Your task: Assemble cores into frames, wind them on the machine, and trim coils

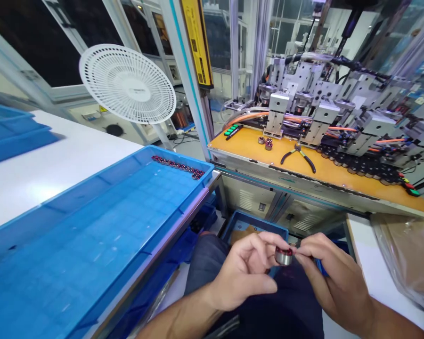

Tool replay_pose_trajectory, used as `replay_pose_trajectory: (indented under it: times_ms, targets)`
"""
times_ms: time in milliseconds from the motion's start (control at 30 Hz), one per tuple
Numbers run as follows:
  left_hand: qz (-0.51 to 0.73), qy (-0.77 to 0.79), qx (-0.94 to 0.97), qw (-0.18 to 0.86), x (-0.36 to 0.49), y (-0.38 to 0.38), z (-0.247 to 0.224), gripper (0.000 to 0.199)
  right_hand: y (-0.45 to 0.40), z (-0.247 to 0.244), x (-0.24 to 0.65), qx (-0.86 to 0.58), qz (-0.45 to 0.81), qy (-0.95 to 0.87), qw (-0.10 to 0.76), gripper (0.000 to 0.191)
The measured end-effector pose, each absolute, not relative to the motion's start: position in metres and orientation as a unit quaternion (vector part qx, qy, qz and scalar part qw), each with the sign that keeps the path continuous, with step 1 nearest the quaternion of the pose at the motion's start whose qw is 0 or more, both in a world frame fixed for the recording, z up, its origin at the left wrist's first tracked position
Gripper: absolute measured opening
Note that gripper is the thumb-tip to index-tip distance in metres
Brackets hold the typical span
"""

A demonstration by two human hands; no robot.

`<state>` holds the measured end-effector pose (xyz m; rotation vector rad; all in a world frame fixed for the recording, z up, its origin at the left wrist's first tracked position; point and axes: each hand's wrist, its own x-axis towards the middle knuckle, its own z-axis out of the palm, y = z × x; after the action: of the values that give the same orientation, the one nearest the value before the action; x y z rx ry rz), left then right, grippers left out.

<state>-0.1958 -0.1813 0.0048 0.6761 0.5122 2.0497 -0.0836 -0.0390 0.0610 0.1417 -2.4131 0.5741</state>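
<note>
A small round metal part (283,256) with a silver rim and dark red windings on top is held above the lap. My left hand (249,268) grips it from the left, fingers curled behind and over it, thumb below. At its right side, my right hand (334,273) has thumb and index finger pinched together close to the part's upper edge. Whatever lies between those two fingertips is too small to make out.
A large blue tray (134,162) on the left holds a row of similar parts (178,165). On the orange machine bench (240,143) lie pliers (298,156), two parts (265,142) and a dark row of pieces (360,165). A white fan (127,84) stands behind.
</note>
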Motion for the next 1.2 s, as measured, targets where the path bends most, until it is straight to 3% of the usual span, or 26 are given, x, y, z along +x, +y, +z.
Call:
replay_pose_trajectory:
  times_ms: [200,300,433,733,1200]
  targets:
    - [0.769,0.214,0.256,0.545,-0.197,-0.176,-0.006,0.045,-0.034,0.065,-0.085,0.158,0.258,-0.904,0.301,0.011]
    - [0.710,0.216,0.318,0.590,-0.195,-0.177,-0.014,0.037,-0.031,0.066,-0.082,0.171,0.226,-0.910,0.304,0.013]
    - [0.756,0.269,0.308,0.511,-0.192,-0.179,-0.013,0.022,-0.034,0.065,-0.080,0.125,0.192,-0.920,0.317,0.011]
    - [0.850,0.260,0.314,0.334,-0.191,-0.175,-0.001,0.032,-0.045,0.050,-0.087,0.009,0.321,-0.895,0.310,0.010]
    - [0.818,0.335,0.330,0.330,-0.197,-0.175,-0.006,0.029,-0.046,0.042,-0.091,0.037,0.397,-0.850,0.345,0.016]
